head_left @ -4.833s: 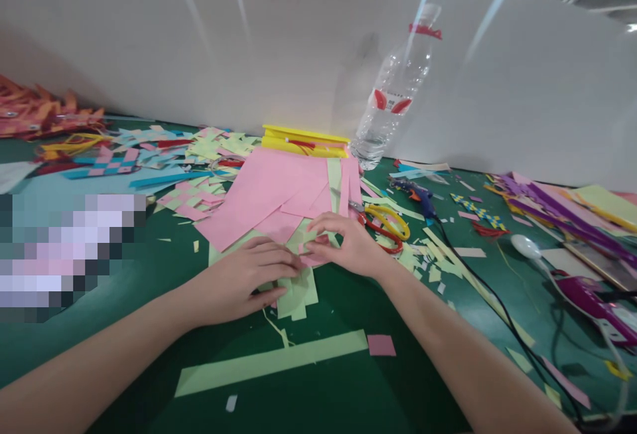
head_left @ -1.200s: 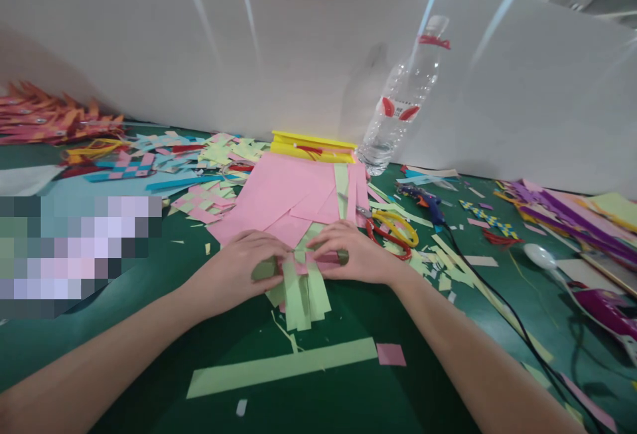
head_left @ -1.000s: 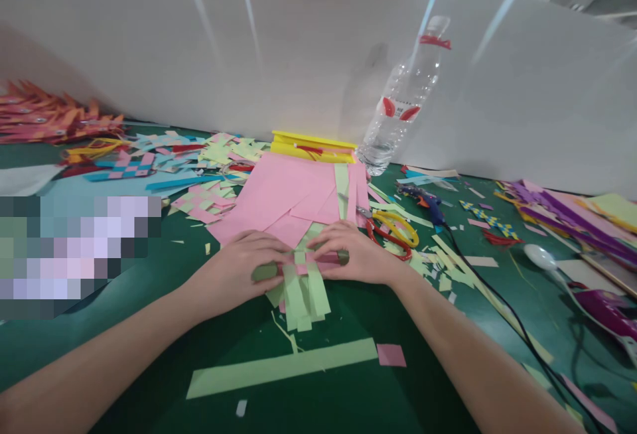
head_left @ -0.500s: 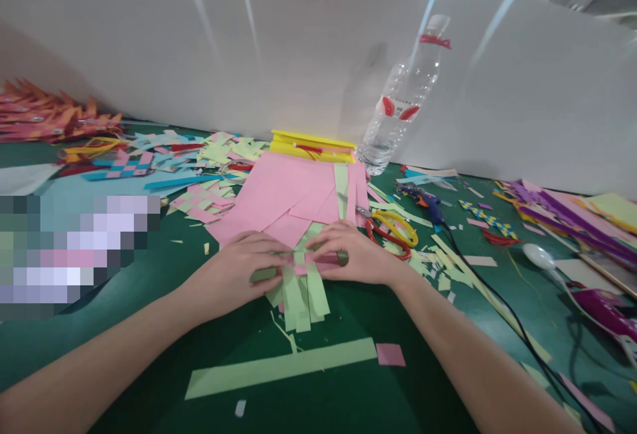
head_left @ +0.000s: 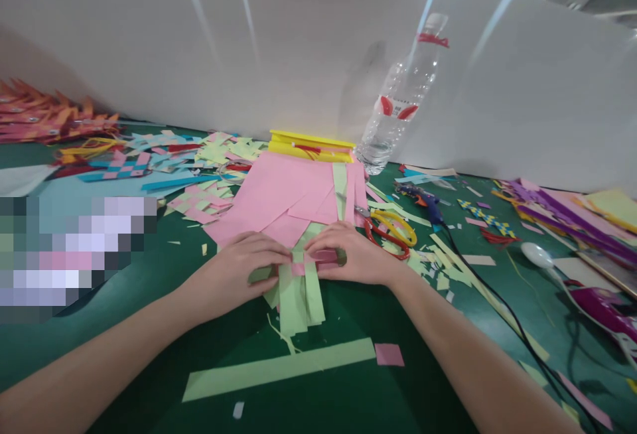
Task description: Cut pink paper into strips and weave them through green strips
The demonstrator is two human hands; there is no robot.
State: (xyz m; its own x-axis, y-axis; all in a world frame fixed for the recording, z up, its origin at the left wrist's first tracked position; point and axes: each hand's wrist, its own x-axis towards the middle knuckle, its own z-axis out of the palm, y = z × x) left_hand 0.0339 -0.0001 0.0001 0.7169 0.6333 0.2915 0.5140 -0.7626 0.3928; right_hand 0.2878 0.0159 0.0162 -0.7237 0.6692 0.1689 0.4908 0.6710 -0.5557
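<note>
Between my two hands are interlaced paper strips, with light green strips (head_left: 293, 304) hanging toward me and a short pink strip (head_left: 298, 269) crossing them. My left hand (head_left: 249, 261) pinches the left side of these strips, its thumb below and fingers above. On the other side my right hand (head_left: 348, 253) grips the pink strip's right part between thumb and fingers. Both sets of fingertips partly hide the crossing. Just beyond lie pink paper sheets (head_left: 279, 188). Nearer me rest a long light green strip (head_left: 279, 369) and a small pink piece (head_left: 389, 354).
Scissors (head_left: 388, 231) with red and yellow handles lie right of the sheets. Behind stands a tilted plastic bottle (head_left: 398, 109) by a yellow folded holder (head_left: 311, 147). A glue gun (head_left: 423, 200) trails a black cord. Woven paper pieces (head_left: 204, 202) and a white spoon (head_left: 537, 255) flank the work.
The hanging green strips have shifted slightly within my fingers, and the right one sits closer to the left. Both hands keep nearly the same place and hold.
</note>
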